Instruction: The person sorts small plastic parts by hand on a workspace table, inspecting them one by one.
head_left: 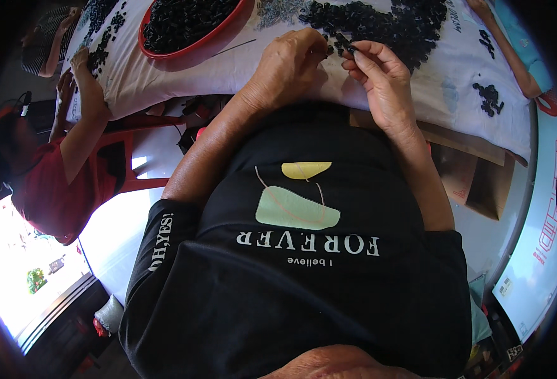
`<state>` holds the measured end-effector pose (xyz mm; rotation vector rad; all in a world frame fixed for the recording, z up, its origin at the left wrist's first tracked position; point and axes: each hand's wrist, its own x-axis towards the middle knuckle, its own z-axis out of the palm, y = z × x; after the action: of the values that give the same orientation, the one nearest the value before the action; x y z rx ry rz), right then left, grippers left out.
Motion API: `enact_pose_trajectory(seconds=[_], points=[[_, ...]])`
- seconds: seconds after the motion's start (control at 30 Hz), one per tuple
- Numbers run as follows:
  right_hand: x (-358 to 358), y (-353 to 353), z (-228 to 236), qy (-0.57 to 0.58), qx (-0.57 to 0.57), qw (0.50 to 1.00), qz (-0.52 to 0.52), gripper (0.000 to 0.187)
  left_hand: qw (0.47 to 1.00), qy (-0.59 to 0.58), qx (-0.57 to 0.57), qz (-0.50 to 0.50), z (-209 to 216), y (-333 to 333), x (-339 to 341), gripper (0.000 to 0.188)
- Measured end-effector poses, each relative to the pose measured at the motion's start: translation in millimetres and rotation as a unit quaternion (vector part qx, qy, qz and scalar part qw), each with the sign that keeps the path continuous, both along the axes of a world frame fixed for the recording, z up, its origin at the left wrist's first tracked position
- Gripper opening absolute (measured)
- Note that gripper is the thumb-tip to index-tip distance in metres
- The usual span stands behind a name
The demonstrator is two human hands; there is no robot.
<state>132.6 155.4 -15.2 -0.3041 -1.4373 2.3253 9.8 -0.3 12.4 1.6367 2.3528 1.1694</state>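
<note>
There is one view only, from the person's head, looking steeply down past the black shirt (304,278) toward the worktop (455,76) at the top of the picture. It sits close, so chest and forearms fill the middle. The fisheye lens bends the worktop's edge and darkens the corners, taking in a neighbour's red-sleeved side at left.

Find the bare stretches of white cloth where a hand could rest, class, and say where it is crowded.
Bare cloth lies between the big black pile and the small cluster; more lies below the red basin. It is crowded where the left hand and right hand meet.
</note>
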Motion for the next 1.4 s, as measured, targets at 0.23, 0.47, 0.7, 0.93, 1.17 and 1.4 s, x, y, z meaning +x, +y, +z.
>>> enact_pose_trajectory(seconds=[0.23, 0.47, 0.7, 0.93, 1.17, 1.4], points=[[0.6, -9.1, 8.6, -0.033, 0.066, 0.997, 0.005, 0.013, 0.971, -0.218, 0.094, -0.012, -2.2, 2.8, 2.2, 0.016], [1.1, -9.7, 9.1, -0.052, 0.096, 0.994, 0.018, 0.017, 0.974, -0.222, 0.034, -0.027, 0.9, 1.7, 2.4, 0.017], [0.2, -12.3, 9.3, -0.047, 0.123, 0.991, 0.004, 0.014, 0.973, -0.228, 0.03, -0.02, 3.5, 1.5, 5.9, 0.017], [0.0, -13.3, 12.5, -0.066, 0.114, 0.991, -0.001, 0.013, 0.974, -0.22, 0.05, -0.015, 1.0, 3.0, 5.8, 0.018], [0.0, -14.2, 10.6, -0.066, 0.112, 0.991, 0.005, 0.013, 0.976, -0.208, 0.057, -0.016, 2.2, 3.1, 6.6, 0.019], [-0.8, -13.2, 9.7, -0.061, 0.124, 0.99, -0.004, 0.013, 0.987, -0.154, 0.048, -0.018, 3.8, 2.6, 8.6, 0.019]])
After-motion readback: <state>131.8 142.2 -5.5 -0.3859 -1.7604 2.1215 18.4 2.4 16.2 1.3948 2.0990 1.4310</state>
